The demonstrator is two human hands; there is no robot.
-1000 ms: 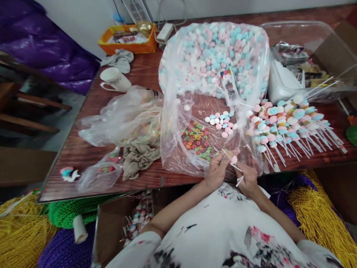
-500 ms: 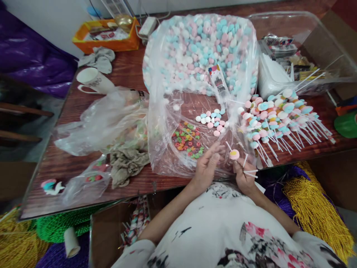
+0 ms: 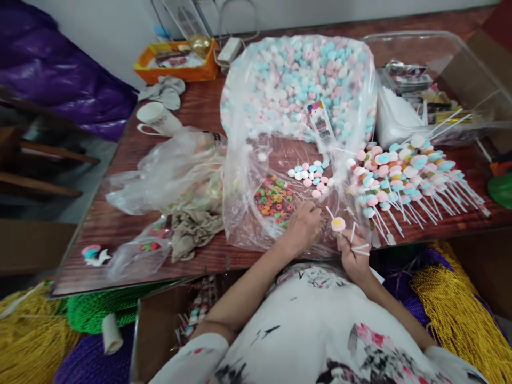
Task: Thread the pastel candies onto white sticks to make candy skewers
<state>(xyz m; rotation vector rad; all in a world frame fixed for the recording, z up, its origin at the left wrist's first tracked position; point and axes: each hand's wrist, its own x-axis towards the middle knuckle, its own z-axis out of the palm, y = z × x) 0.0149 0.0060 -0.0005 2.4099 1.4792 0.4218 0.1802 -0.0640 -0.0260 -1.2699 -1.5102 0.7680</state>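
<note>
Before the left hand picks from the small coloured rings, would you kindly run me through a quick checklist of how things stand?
1. Right hand grips the stick with the pink sweet on it: ok.
2. Spare white sticks in the same hand: ok, a few show.
3. Left hand at the coloured rings: ok, it lies over their near edge.
4. Left fingers already on a ring: cannot tell, the tips are hidden.
5. Loose round sweets lie just beyond: ok.
6. Finished pile of sticks lies apart from both hands: ok.
</note>
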